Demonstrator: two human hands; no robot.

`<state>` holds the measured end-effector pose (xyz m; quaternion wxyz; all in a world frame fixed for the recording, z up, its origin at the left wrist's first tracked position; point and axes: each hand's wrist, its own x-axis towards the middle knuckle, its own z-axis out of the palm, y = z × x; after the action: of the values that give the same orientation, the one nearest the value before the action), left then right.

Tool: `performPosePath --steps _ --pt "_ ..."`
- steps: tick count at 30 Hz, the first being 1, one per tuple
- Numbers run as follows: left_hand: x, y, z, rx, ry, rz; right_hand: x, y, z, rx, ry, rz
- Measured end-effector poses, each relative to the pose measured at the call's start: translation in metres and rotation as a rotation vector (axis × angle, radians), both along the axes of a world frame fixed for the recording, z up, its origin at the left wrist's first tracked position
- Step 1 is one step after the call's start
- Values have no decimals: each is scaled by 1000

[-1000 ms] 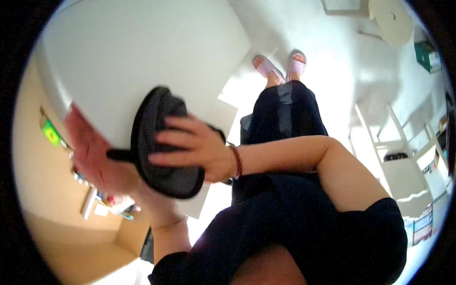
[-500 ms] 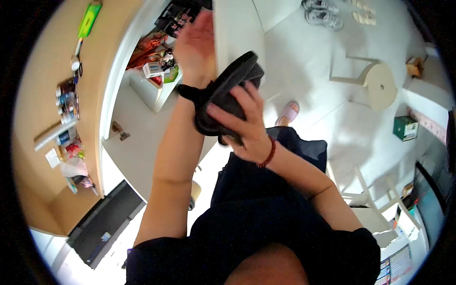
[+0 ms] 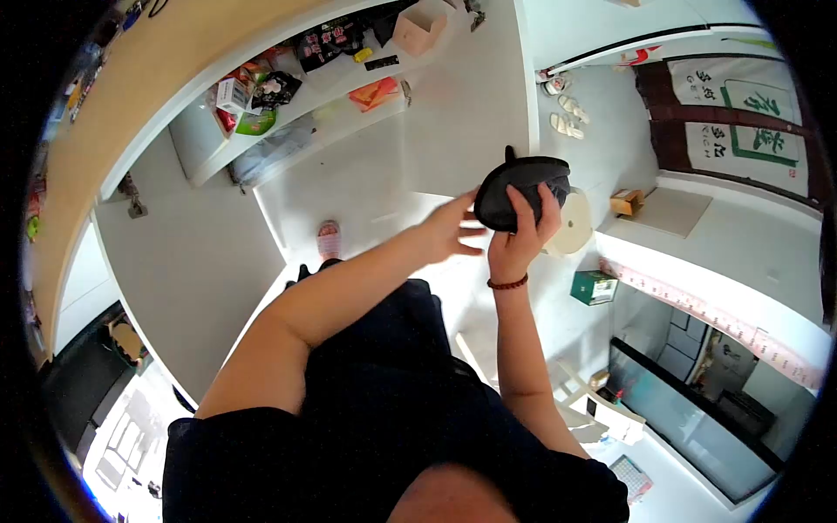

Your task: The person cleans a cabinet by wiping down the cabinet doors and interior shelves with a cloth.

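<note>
Blk item (image 3: 501, 196) above wht rm flr (image 3: 610, 157)

In the upper left of the frame we see a white shelf (image 3: 338, 82) with a small white box (image 3: 232, 95), a green packet (image 3: 257, 123) and a black bag (image 3: 329, 44) with pink lettering. Near the top centre we spot a pale open box (image 3: 423, 28). Pale sandals (image 3: 569, 122) lie towards the upper right, left of a hanging (image 3: 757, 98) with green characters. Right of centre we find a round stool seat (image 3: 574, 228), a brown carton (image 3: 626, 202) and a green box (image 3: 593, 288).
</note>
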<state>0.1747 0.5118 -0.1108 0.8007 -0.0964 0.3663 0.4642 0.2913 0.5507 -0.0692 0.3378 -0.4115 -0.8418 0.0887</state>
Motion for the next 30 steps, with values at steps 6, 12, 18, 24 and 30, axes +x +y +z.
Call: performPosePath --steps 6,12,18,24,30 --pt "-4 13 9 268 -260 105 -4 -32 63 -421 -22 198" --pt "1 20 -25 367 -289 163 18 18 88 -684 240 67" --pt "-41 33 -78 65 -25 534 -10 45 43 -777 88 80" --pt "-6 76 -21 606 1187 585 -11 44 34 -692 54 67" --pt "33 59 -134 258 914 222 -6 57 63 -636 -214 86"
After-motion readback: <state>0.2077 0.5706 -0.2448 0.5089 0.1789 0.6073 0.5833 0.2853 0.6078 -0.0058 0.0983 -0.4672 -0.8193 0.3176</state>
